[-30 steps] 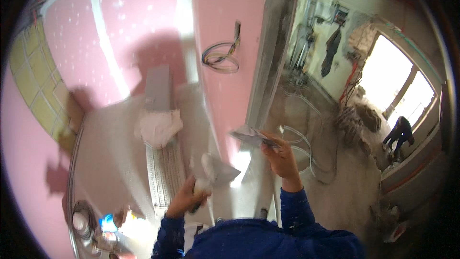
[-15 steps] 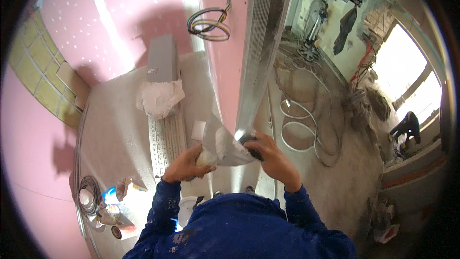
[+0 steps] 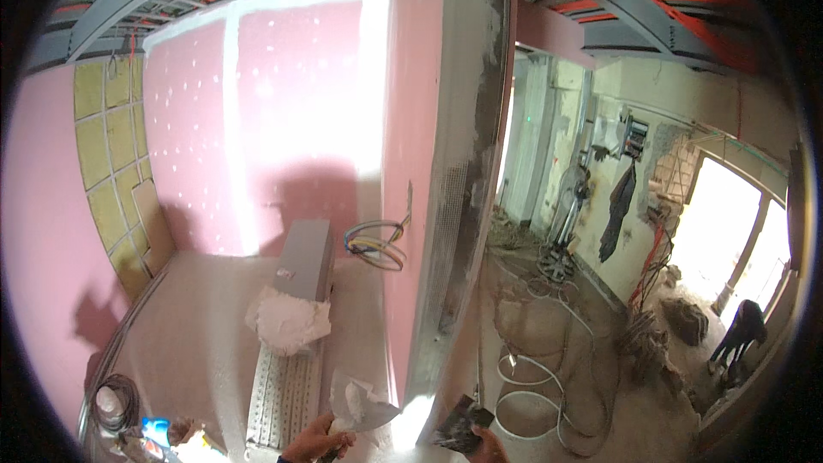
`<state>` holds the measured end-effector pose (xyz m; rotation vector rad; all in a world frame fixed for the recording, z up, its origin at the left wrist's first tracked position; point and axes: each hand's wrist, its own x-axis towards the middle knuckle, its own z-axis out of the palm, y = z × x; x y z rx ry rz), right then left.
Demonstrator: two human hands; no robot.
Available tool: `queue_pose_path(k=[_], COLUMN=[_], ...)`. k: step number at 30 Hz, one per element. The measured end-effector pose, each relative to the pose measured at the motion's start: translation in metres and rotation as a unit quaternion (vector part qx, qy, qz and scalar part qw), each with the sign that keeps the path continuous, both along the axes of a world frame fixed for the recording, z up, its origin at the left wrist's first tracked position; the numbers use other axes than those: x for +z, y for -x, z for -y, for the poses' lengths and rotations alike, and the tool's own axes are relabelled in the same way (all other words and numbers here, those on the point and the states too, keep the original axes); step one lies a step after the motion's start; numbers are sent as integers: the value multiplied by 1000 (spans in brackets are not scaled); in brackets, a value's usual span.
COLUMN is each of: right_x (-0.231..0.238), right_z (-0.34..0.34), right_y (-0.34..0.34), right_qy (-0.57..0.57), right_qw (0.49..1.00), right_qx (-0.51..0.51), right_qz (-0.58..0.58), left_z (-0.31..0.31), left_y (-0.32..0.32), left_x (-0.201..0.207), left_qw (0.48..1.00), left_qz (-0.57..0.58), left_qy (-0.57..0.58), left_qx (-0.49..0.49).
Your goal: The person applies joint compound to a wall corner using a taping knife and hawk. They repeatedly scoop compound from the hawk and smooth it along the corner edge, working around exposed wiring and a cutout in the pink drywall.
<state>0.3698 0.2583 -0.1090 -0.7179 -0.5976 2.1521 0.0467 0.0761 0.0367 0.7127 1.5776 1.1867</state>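
Observation:
At the lower edge, my left hand [image 3: 319, 442] is closed on a wide filling knife [image 3: 377, 412], its broad metal blade carrying a lump of white filler. To its right, my right hand [image 3: 489, 447] grips a dark, flat, blade-like tool [image 3: 463, 423]; its exact kind is unclear. The two tools are apart, one on either side of the foot of a pink board wall end [image 3: 411, 120]. Up that end runs a perforated metal corner strip [image 3: 452, 206], smeared with grey and white filler. Coiled wires [image 3: 375, 244] stick out of the pink face.
Left of the wall end, a perforated metal plank [image 3: 287, 394] carries a long grey box [image 3: 304, 249] and a crumpled pale sheet [image 3: 291, 321]. Hoses [image 3: 527, 411] loop across the floor at right. A person in dark clothes [image 3: 741, 334] bends by the bright opening.
My view has tilted up, showing the ceiling and more wall, so my hands sit lower in the picture. The dark tool has come away from the filling knife's blade.

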Motion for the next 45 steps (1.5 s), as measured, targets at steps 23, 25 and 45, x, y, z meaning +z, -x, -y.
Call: queue_pose_path(k=[23, 25, 45], right_x=[683, 679, 602], right_z=[-21, -32, -40], right_y=[246, 257, 281], right_qy=[-607, -584, -543], right_qw=[-245, -270, -313], right_qx=[-418, -433, -363], right_qz=[631, 632, 689], left_z=[-126, -131, -121], left_y=[190, 198, 240], left_x=[38, 36, -56], left_qw=[956, 950, 927], left_qz=[22, 12, -73], left_qy=[-114, -100, -278], left_qx=[-269, -294, -242])
